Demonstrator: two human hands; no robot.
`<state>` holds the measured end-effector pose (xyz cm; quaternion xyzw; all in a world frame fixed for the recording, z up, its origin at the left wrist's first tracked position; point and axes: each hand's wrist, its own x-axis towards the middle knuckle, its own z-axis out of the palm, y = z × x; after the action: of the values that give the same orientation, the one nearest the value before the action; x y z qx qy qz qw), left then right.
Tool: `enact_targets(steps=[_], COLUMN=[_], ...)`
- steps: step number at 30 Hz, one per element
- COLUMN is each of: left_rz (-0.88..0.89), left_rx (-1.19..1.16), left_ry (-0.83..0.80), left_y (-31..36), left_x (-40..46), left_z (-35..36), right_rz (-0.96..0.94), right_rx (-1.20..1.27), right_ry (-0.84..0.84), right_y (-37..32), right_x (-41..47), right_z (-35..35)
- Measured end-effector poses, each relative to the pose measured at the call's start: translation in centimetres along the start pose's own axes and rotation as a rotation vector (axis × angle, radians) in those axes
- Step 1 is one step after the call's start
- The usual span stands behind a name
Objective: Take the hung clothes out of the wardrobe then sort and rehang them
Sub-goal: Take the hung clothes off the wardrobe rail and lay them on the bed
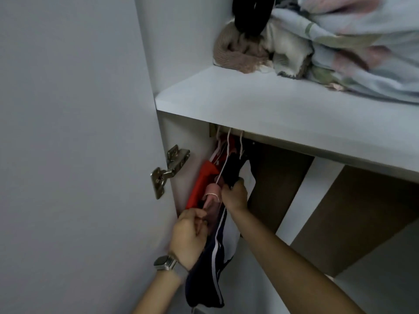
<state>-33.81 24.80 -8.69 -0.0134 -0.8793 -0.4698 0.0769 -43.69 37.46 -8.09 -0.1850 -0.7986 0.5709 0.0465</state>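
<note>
Several garments hang on white hangers (229, 141) from a rail under the wardrobe shelf, pushed to the left end. A red garment (200, 186) hangs nearest the side wall, then a pink one (212, 196), then a dark navy garment with white stripes (213, 257). My left hand (189, 234), with a watch on its wrist, pinches the pink fabric low down. My right hand (234, 194) grips the dark garment's shoulder just under its hanger. The rail itself is mostly hidden by the shelf.
The white shelf (260, 105) above carries a folded pale quilt (362, 48), a beige knit (235, 55) and a black item. The open door with its metal hinge (169, 168) stands at the left. The wardrobe's brown back panel (281, 189) shows to the right of the clothes.
</note>
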Motion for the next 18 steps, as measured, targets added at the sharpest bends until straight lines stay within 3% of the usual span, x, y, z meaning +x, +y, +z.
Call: enact_targets(steps=[2, 7, 10, 14, 18], left_rz=[0.008, 0.237, 0.206, 0.073, 0.162], left_rx=[-0.014, 0.16, 0.26, 0.135, -0.021], left_ry=[0.037, 0.23, 0.189, -0.022, 0.027], left_y=[0.6, 2.4, 3.0, 3.7, 4.7], left_x=[0.8, 3.2, 4.6, 7.2, 8.2], left_z=[0.5, 2.7, 4.1, 5.1, 5.3], right_rz=[-0.003, 0.057, 0.015, -0.012, -0.023], right_rx=[-0.042, 0.187, 0.28, 0.267, 0.249], right_ry=[0.002, 0.038, 0.073, 0.069, 0.047], right_y=[0.0, -0.4, -1.1, -1.1, 0.5], right_x=[0.2, -0.7, -2.1, -4.1, -5.3], right_z=[-0.7, -5.0, -8.5, -12.3, -14.1])
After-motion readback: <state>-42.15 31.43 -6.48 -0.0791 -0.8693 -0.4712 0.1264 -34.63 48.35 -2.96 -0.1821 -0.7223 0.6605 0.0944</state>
